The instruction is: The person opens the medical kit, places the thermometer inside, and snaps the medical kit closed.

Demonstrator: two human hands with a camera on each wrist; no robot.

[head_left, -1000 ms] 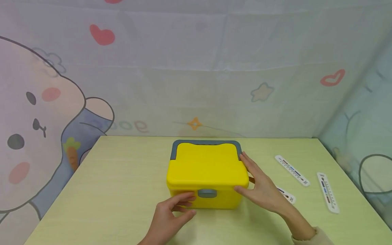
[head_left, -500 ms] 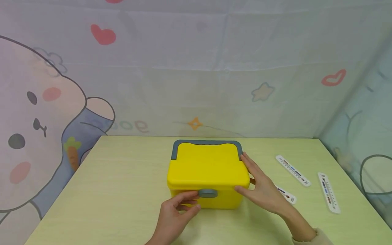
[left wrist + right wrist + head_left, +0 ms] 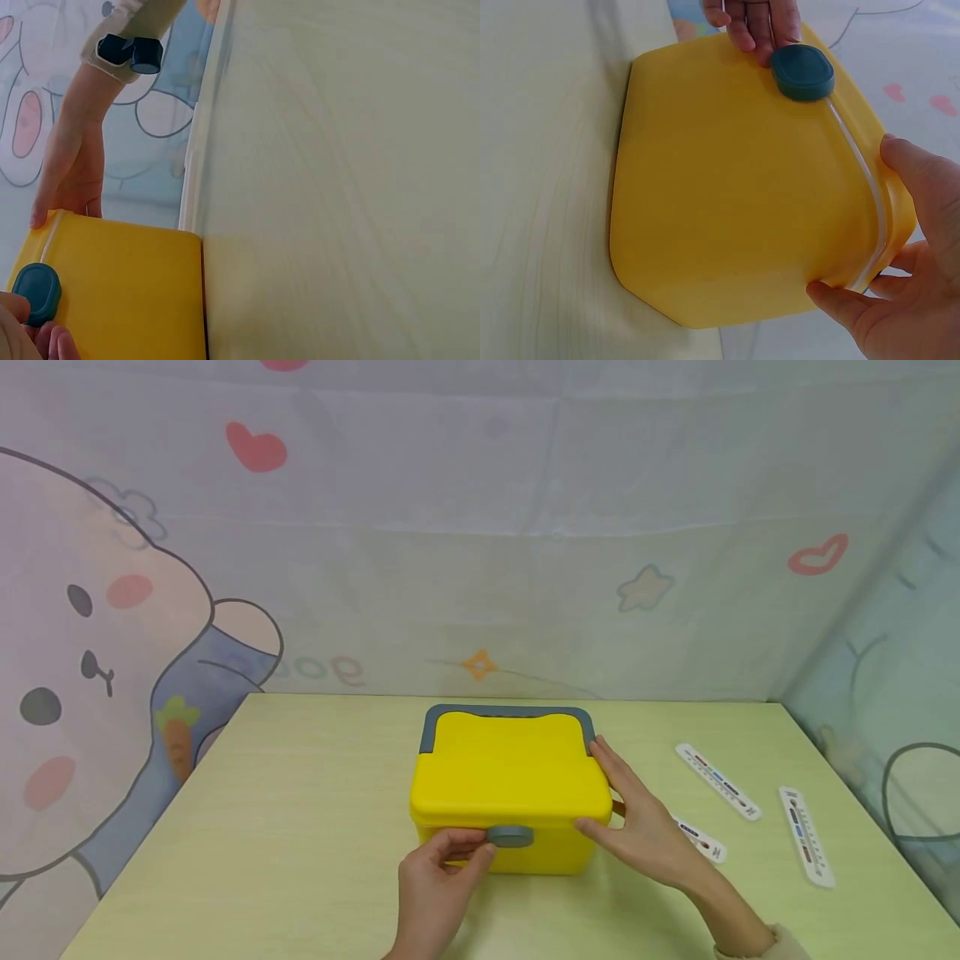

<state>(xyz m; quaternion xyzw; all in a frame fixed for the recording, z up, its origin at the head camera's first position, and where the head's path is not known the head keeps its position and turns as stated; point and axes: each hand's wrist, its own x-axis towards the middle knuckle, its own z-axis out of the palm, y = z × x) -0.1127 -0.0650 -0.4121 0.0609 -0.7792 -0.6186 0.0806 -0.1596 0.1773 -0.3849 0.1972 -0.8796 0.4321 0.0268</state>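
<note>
A yellow lidded box [image 3: 512, 768] with a grey handle [image 3: 508, 710] folded against its lid stands on the table, lid down. At the front seam sits its grey-green latch [image 3: 511, 837]. My left hand [image 3: 438, 885] has index fingertip and thumb right at the latch's left end, other fingers bent beneath; the right wrist view shows its fingertips against the latch [image 3: 804, 72]. My right hand [image 3: 645, 835] grips the box's right side, thumb on the front edge and fingers along the side; its fingertips behind the corner are partly hidden in the right wrist view.
Right of the box lie white strips with printed scales, like thermometers: one at the back [image 3: 718, 782], one nearer the right edge [image 3: 807, 837], and another [image 3: 703, 841] partly behind my right hand. A brown piece [image 3: 618, 804] shows beside the box. A printed curtain [image 3: 555, 527] hangs behind.
My left hand has moved right and slightly up, from beside the latch to its left end, its thumb closing in. The right hand and box have stayed in place.
</note>
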